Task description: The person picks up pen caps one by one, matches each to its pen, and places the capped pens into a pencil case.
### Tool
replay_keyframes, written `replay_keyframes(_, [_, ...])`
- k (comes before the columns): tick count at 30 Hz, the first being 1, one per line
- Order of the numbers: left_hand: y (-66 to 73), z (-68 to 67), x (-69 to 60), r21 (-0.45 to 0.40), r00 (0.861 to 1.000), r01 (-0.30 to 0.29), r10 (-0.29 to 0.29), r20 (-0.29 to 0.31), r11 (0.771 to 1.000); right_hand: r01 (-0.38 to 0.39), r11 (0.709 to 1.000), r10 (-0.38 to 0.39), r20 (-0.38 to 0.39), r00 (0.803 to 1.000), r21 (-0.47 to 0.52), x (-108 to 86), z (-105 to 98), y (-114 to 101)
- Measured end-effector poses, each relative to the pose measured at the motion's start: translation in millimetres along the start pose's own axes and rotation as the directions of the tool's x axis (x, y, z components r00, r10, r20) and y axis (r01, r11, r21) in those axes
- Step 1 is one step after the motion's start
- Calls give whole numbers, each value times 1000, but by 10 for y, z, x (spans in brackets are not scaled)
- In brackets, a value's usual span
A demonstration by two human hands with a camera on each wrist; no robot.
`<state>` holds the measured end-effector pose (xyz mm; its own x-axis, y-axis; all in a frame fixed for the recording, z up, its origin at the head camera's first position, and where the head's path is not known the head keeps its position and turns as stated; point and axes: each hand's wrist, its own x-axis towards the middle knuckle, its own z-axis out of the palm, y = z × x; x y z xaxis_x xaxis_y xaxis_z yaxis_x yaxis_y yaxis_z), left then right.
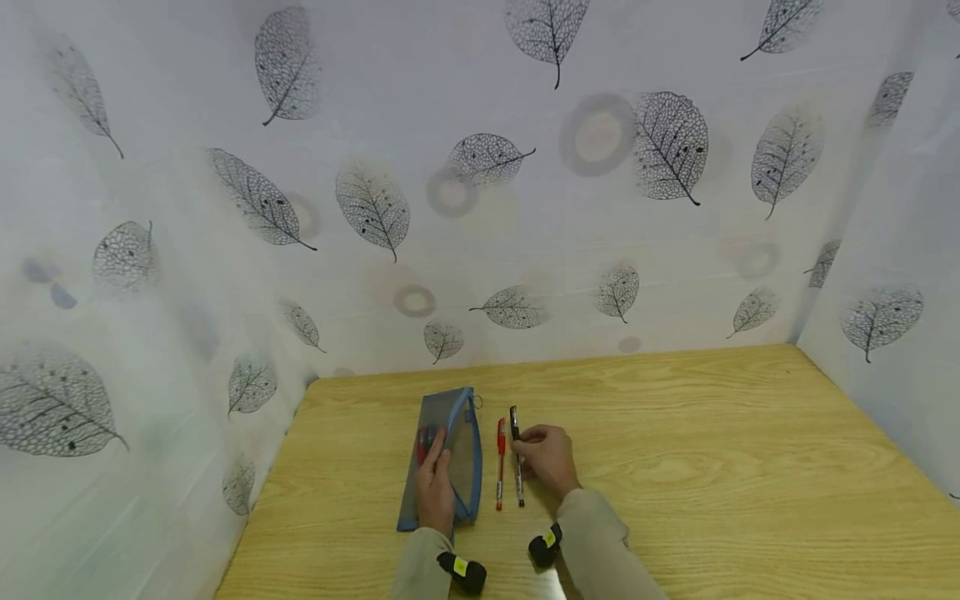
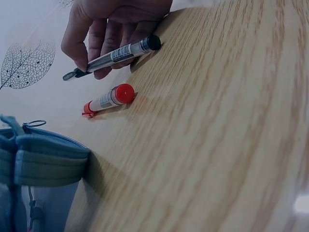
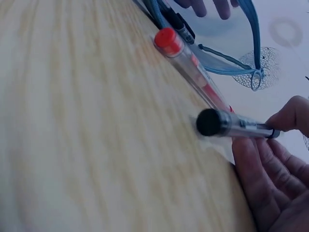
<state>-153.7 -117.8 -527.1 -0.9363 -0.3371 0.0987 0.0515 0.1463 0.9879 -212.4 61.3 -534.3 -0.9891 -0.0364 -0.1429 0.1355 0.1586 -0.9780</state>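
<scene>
A blue zippered mesh pencil case (image 1: pixel 467 454) lies on the left part of the work area, with a dark pen and something red showing through it. My left hand (image 1: pixel 435 492) rests on the case, fingers fairly straight; the left wrist view does not show this hand. My right hand (image 1: pixel 550 458) pinches a black-capped gel pen (image 1: pixel 519 479) between thumb and fingers. In the left wrist view this pen (image 2: pixel 120 54) is tilted just above or against the table; contact is unclear. Between the case and the black pen lies a red gel pen (image 1: pixel 500 467).
A wood-grain table (image 1: pixel 712 467) carries everything. Behind it and at both sides hangs a pale curtain (image 1: pixel 525 225) printed with leaves. A small zip ring (image 1: pixel 477 402) sticks out at the case's far end.
</scene>
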Motion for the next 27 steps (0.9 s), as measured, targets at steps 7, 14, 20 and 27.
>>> replay_keyframes(7, [18,-4,-19,1,1000,-15,15,7,1000,-7,996,3,43,999,85,-19,-62,-1])
replay_keyframes(14, [28,-6,-33,-9,1000,2,-2,6,1000,-6,995,-2,74,997,96,-13,-109,21])
replay_keyframes(20, [10,-6,-17,-12,999,33,-33,10,999,-3,993,-6,82,997,116,-28,-107,2])
replay_keyframes(27, [7,2,-4,-10,1000,22,-22,4,1000,39,989,-59,138,989,145,-18,4,-84])
